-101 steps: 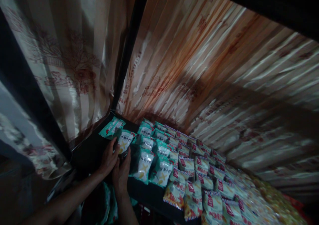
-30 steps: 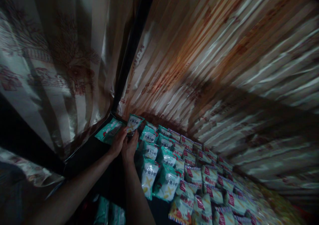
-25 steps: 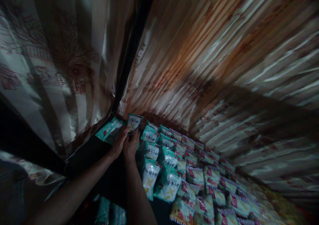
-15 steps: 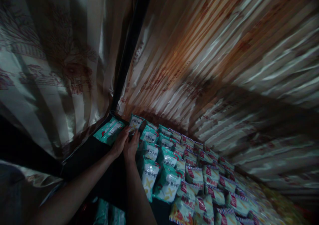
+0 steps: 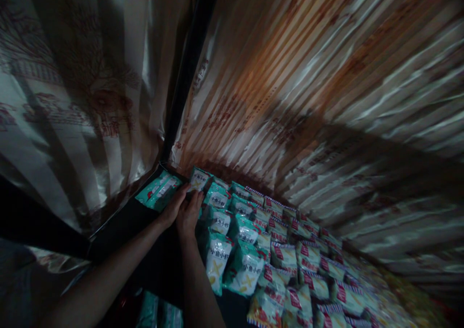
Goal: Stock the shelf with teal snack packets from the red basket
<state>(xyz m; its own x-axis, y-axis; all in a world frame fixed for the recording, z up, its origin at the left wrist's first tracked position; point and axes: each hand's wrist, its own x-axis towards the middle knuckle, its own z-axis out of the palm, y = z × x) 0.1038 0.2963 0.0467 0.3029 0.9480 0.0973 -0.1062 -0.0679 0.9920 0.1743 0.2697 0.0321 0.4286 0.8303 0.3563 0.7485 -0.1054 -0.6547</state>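
Fingers (image 5: 184,189) of the left hand (image 5: 173,211) and of the right hand (image 5: 188,216) are bent close together at the lower front of a green-edged snack bag (image 5: 200,177); from where I stand, I cannot tell whether they grip it or merely rest against it. That bag stands nearly upright, printed front outward, at the back of a black shelf (image 5: 134,219), near the dark corner post (image 5: 186,71). Left of it, a second bag (image 5: 158,190) lies flat (back panel uppermost, judging by the pale label). To the right, matching green bags (image 5: 219,258) stand in two rows running toward the front edge. Beyond these come rows of striped-edge bags (image 5: 284,255) with red markings, then a mass of small packets (image 5: 386,284), too dim and blurred to identify. More green packages (image 5: 170,316) show below the shelf, between the forearms. Pleated, printed curtains (image 5: 253,105) hang at the back and left.
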